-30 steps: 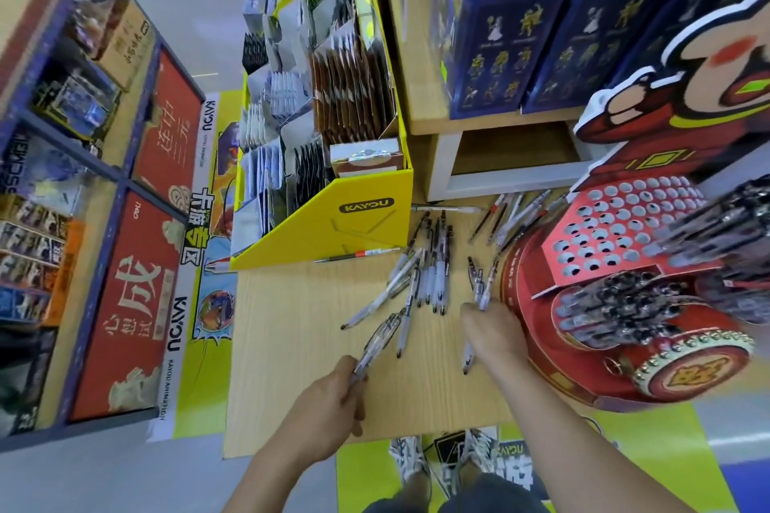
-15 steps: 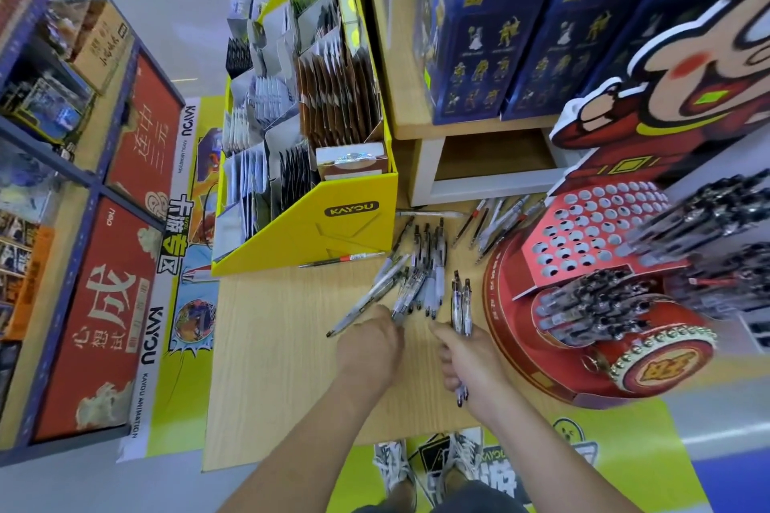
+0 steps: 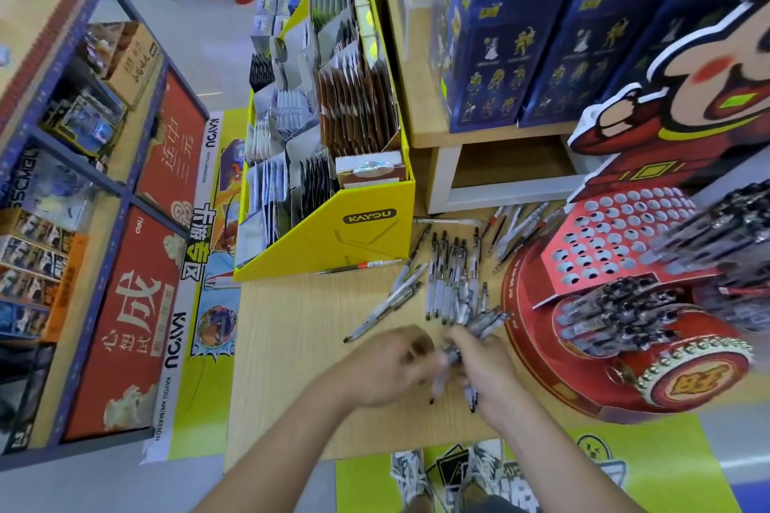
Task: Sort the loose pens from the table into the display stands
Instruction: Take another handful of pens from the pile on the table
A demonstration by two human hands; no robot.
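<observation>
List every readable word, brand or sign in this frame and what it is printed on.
"KAYOU": black badge on the yellow card stand.
"KAYOU ANIMATION": white strip edging the red panel, running sideways.
"成": large white character on the lower red panel; smaller characters beside it are too blurred.
"SSCMEN", roughly: box on the left shelf, cut off.
Text on the blue boxes, the pens and the red pen stand: unreadable.

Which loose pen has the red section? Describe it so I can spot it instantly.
Start at the yellow display box at the table's back left. The pen with the red band lies flat along the foot of its front wall. It lies alone, crosswise, left of the loose pen pile.
</observation>
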